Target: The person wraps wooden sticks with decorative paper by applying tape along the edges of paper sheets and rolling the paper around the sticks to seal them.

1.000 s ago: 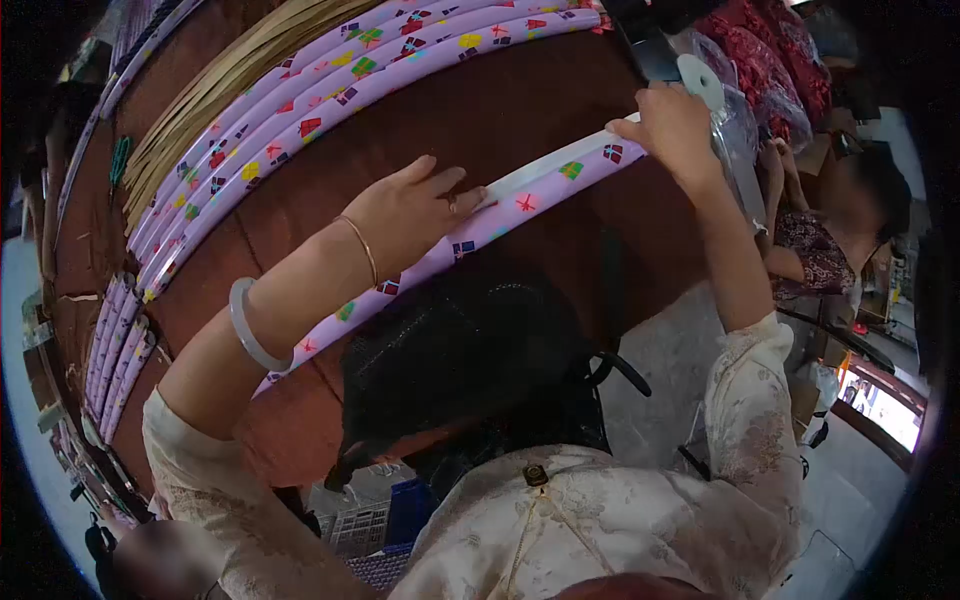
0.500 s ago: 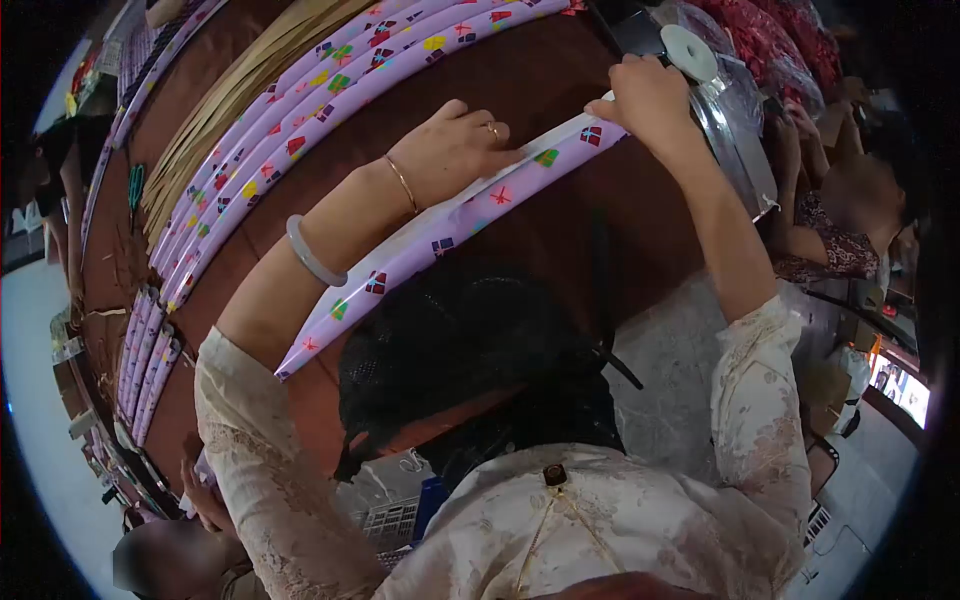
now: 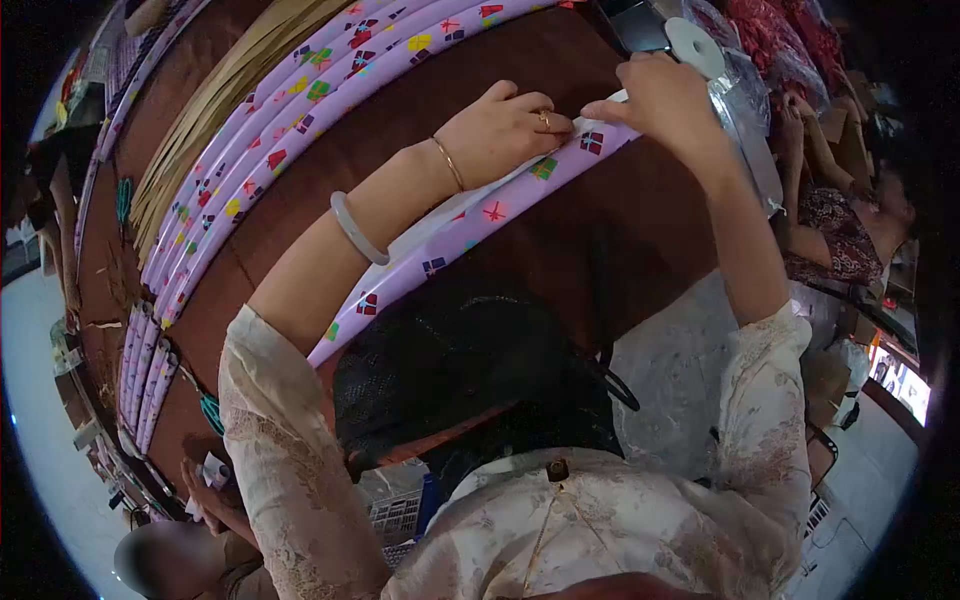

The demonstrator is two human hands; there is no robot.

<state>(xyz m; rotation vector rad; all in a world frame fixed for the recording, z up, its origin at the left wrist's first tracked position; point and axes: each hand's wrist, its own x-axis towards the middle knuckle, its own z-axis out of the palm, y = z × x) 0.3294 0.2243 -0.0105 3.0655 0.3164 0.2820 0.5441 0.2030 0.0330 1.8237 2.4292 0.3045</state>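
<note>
A roll of lilac wrapping paper (image 3: 455,240) printed with small gift boxes lies slantwise over the brown table, with a white strip along its upper edge. My left hand (image 3: 505,130) is on this strip, fingers bent and pressed together against the paper. At the roll's far right end, my right hand (image 3: 672,105) has its fingers closed around the paper, the thumb pointing left. A white spool (image 3: 695,48) sits just beyond my right hand. The undersides of both hands' grips are hidden.
More lilac rolls (image 3: 300,105) and brown paper strips (image 3: 215,100) lie at the upper left of the brown table (image 3: 540,60). Green-handled scissors (image 3: 212,412) rest near the left edge. Co-workers sit at right (image 3: 840,225) and lower left (image 3: 165,560). Red bagged goods (image 3: 770,45) are at upper right.
My left hand has slid rightward along the roll, closer to my right hand. The roll and right hand have shifted slightly right. Green scissor handles now show at lower left.
</note>
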